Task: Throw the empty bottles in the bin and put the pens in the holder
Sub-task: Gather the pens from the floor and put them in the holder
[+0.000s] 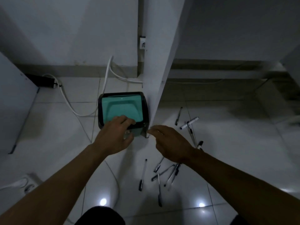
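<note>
Dim room: glossy white tiled floor (pixel 227 151), grey walls (pixel 73 30).

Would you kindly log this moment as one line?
left hand on bin lid | right hand empty | pens on floor

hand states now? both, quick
Left hand: fingers on the near edge of the bin lid, nothing visibly held.
Right hand: open, empty, beside the bin.

Bare forearms, no sleeves; dark shorts (pixel 100 215), prob.
</note>
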